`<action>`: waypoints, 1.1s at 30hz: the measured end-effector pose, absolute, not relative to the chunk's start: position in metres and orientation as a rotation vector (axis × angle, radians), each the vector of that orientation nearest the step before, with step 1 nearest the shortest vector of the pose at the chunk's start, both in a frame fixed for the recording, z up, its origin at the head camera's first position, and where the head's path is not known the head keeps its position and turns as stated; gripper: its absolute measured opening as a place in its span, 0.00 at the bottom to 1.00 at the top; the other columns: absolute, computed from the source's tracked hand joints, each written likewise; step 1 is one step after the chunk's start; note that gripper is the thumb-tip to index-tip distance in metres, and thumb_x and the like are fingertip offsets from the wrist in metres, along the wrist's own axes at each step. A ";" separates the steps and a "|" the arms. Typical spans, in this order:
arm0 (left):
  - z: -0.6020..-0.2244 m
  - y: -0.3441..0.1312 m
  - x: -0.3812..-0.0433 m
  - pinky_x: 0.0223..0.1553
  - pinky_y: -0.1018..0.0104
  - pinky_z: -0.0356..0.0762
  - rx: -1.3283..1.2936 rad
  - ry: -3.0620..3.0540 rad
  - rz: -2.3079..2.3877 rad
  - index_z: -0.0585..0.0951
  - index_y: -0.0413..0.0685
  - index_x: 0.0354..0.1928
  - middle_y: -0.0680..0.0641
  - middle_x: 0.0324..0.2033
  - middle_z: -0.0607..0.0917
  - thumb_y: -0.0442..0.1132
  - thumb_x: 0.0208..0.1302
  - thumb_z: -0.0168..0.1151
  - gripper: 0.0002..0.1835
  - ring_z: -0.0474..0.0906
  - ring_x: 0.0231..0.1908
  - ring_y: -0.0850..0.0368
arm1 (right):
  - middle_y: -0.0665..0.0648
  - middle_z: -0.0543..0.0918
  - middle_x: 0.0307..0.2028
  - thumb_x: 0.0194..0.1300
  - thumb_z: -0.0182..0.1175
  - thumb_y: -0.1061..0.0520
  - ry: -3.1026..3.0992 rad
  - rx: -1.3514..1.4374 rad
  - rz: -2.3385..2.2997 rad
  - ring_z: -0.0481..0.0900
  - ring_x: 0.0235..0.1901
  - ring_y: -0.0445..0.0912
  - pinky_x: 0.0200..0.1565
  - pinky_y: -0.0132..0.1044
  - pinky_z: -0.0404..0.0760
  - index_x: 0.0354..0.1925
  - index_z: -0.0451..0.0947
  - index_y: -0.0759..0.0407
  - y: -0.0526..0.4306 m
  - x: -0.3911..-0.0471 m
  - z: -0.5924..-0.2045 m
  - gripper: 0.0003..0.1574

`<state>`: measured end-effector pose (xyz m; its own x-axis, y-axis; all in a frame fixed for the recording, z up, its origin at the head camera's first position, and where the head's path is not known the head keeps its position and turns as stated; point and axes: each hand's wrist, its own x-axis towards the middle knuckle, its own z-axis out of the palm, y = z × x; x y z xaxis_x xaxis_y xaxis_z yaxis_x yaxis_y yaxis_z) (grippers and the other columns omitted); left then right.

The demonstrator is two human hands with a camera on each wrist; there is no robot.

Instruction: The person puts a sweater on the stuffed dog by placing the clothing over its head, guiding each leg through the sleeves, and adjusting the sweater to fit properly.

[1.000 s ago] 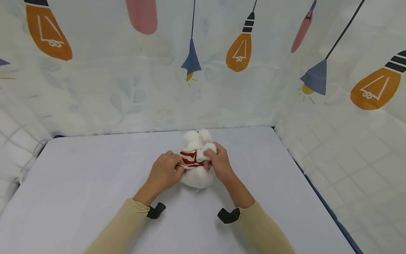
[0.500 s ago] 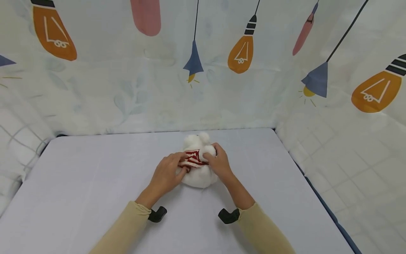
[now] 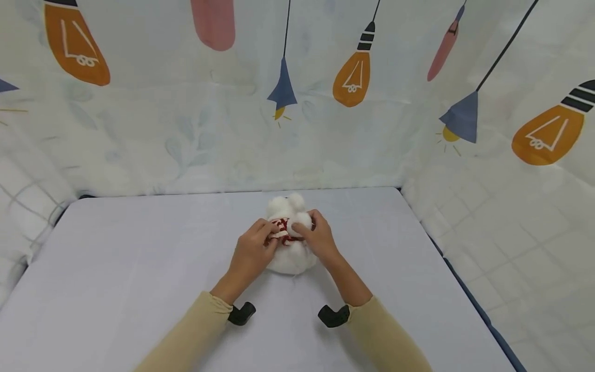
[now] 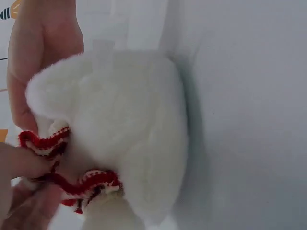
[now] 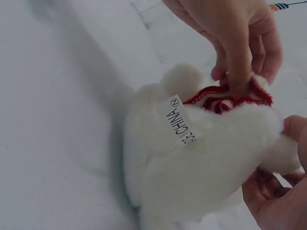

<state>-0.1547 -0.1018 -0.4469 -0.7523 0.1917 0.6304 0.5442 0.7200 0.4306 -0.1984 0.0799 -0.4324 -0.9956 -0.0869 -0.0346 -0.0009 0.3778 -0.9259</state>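
Observation:
A white plush toy (image 3: 292, 258) in a red-and-white knitted garment (image 5: 261, 93) sits on the table, between the two hands. My left hand (image 3: 251, 250) pinches the knit's edge between thumb and fingers; in the right wrist view one finger of it reaches inside the bunched knit. My right hand (image 3: 321, 240) grips the toy's stubby white arm (image 5: 283, 154), its thumb on the near side. In the left wrist view the garment is gathered up, leaving the furry lower body (image 4: 120, 115) bare. A white tag (image 5: 180, 122) with printed letters hangs from the fur.
The white-covered table (image 3: 139, 268) spreads around the toy. Behind it stands a cloth wall (image 3: 223, 139) printed with lamps and bulbs. Black wrist mounts (image 3: 333, 316) stick out below both sleeves (image 3: 386, 336).
My left hand has moved a little right and in over the toy, bunching the knit more tightly. The right hand keeps its hold on the arm, shifting slightly.

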 end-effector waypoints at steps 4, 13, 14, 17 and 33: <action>-0.449 -0.106 -0.151 0.29 0.66 0.74 -0.539 -2.628 -0.793 0.83 0.46 0.30 0.51 0.30 0.80 0.29 0.52 0.67 0.05 0.74 0.28 0.60 | 0.55 0.78 0.42 0.61 0.65 0.47 2.512 -0.068 -1.705 0.76 0.39 0.44 0.38 0.34 0.78 0.44 0.70 0.56 0.080 -0.197 -0.433 0.20; -0.446 -0.126 -0.158 0.30 0.63 0.74 -0.213 -2.646 -1.076 0.83 0.45 0.34 0.49 0.25 0.84 0.44 0.68 0.56 0.11 0.77 0.26 0.58 | 0.56 0.79 0.42 0.62 0.65 0.46 2.493 -0.035 -1.712 0.76 0.41 0.45 0.40 0.37 0.77 0.44 0.71 0.57 0.080 -0.193 -0.432 0.21; -0.445 -0.126 -0.158 0.31 0.62 0.75 -0.174 -2.671 -1.111 0.82 0.44 0.39 0.49 0.27 0.85 0.49 0.69 0.55 0.15 0.79 0.28 0.57 | 0.57 0.79 0.42 0.62 0.65 0.46 2.498 -0.048 -1.702 0.77 0.41 0.45 0.40 0.37 0.78 0.44 0.71 0.57 0.079 -0.193 -0.432 0.21; -0.442 -0.122 -0.159 0.33 0.61 0.77 -0.060 -2.770 -1.240 0.79 0.43 0.50 0.48 0.32 0.88 0.60 0.66 0.56 0.27 0.83 0.33 0.55 | 0.56 0.79 0.44 0.61 0.65 0.44 2.500 -0.119 -1.667 0.77 0.43 0.46 0.41 0.37 0.78 0.45 0.71 0.56 0.077 -0.192 -0.434 0.23; -0.440 -0.117 -0.179 0.36 0.60 0.75 -0.306 -2.562 -1.320 0.76 0.42 0.42 0.43 0.35 0.83 0.29 0.56 0.63 0.12 0.79 0.37 0.51 | 0.57 0.76 0.49 0.57 0.67 0.67 2.765 -1.152 -1.445 0.74 0.53 0.47 0.54 0.40 0.78 0.42 0.71 0.59 0.071 -0.180 -0.433 0.18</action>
